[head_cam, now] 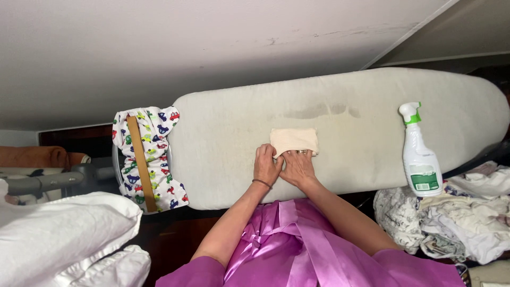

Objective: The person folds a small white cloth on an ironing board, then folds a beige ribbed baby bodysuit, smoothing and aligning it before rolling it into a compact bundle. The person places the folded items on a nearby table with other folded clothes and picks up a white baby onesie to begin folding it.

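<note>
Two hands lie side by side, touching, near the middle of the ironing board, toward its near edge. Left hand rests flat with fingers together, its fingertips at the near left corner of a small folded cloth; a thin dark band circles that wrist. Right hand also lies flat and open, fingertips pressing on the cloth's near edge, a ring on one finger; neither hand grips anything. Folded into a small rectangle, the cloth is cream or pale beige with fine ribbing, and it lies flat on the board just beyond the hands. Pale grey-white padding covers the board, with a faint dark stain and a yellowish patch just past the cloth. A white spray bottle with a green and white trigger lies near the board's right end, at the near edge. Over the left end hangs a white cloth printed with small coloured cars, crossed by a tan strap. White folded linen is piled at lower left, and crumpled laundry is heaped at lower right. Purple satin sleeves cover the person's upper arms.
</note>
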